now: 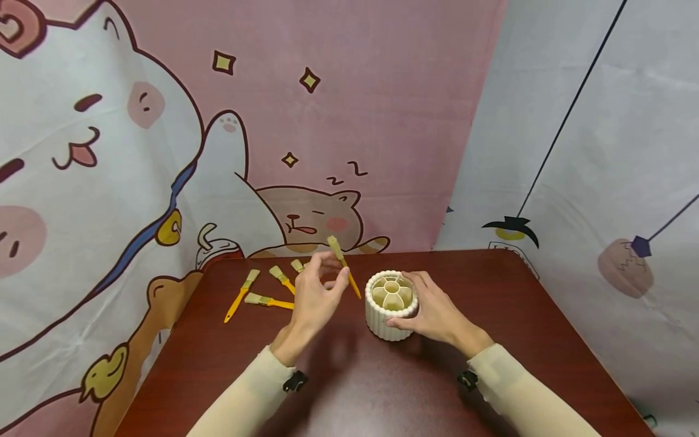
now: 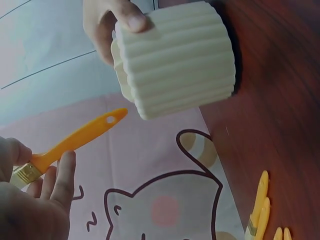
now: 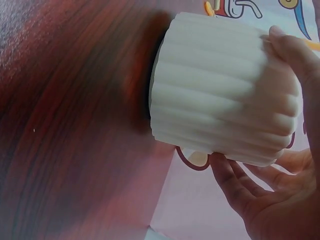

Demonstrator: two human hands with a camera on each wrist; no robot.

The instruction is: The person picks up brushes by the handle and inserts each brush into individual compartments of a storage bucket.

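Note:
My left hand [image 1: 319,291] pinches a paintbrush [image 2: 75,140] near its metal band, bristles up and orange handle slanting down toward the holder. A cream ribbed round holder [image 1: 388,321] with flower-shaped compartments inside stands upright on the table, just right of the handle's tip. Around its upper right side my right hand [image 1: 439,312] grips, thumb on the near rim and fingers on the far side, as the right wrist view also shows. No brush shows inside the holder's compartments in the head view.
Several more orange-handled brushes lie on the dark red table [image 1: 437,388] left of my left hand, among them a brush [image 1: 240,297] at the far left. A cartoon-printed cloth [image 1: 382,121] hangs behind the table.

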